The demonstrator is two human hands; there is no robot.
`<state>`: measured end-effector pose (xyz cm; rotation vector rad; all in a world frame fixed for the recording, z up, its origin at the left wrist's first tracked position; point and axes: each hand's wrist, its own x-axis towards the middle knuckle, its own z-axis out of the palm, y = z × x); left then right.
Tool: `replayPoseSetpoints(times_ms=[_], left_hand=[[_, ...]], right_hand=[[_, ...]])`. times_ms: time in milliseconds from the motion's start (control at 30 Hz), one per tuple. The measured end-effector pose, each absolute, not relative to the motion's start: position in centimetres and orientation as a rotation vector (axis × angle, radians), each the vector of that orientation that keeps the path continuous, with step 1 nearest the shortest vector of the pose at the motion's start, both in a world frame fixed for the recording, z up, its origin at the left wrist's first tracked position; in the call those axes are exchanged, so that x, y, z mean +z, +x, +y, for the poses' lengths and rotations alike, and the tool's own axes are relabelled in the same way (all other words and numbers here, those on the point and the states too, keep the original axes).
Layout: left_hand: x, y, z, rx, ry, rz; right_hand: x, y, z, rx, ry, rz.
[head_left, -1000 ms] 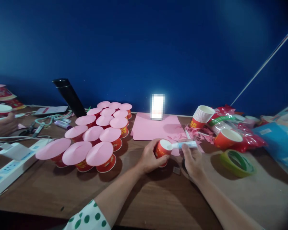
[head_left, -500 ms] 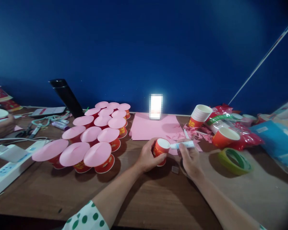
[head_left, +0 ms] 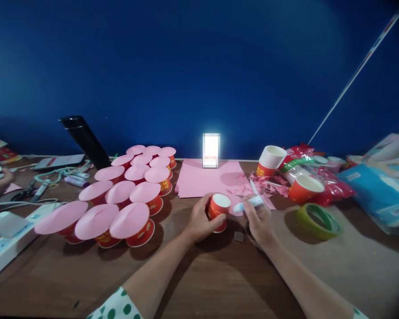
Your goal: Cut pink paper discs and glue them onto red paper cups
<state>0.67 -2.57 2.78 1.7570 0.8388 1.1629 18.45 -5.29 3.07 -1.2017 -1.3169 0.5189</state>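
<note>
One red cup (head_left: 218, 207) is gripped in the left hand (head_left: 199, 220) down near the worktop (head_left: 202, 274), white end up, with the right hand (head_left: 258, 219) pinching a glue tube (head_left: 251, 203) whose tip is right at that end. I'd keep the cup dead steady and squeeze gently. Just behind lies pink paper (head_left: 202, 179).

A deep blue wall (head_left: 186, 66) is filling the whole upper view and darkening toward its corners. A thin pale strip (head_left: 352, 76) is running diagonally up its right side. Below, a brown wood-grain bench (head_left: 219, 279) is stretching across, lying in dim light.
</note>
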Motion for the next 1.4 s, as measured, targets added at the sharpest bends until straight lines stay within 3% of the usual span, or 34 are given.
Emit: replayPoseSetpoints(times_ms=[1000,1400], left_hand=[[2.5,0.7,-2.7,1.161,1.771,0.859],[2.3,0.7,-2.6,1.165,1.777,0.835]], right_hand=[[3.7,17.6,-5.3,0.679,-1.165,-1.123],[2.8,18.1,-5.1,0.915,-1.054,-1.078]])
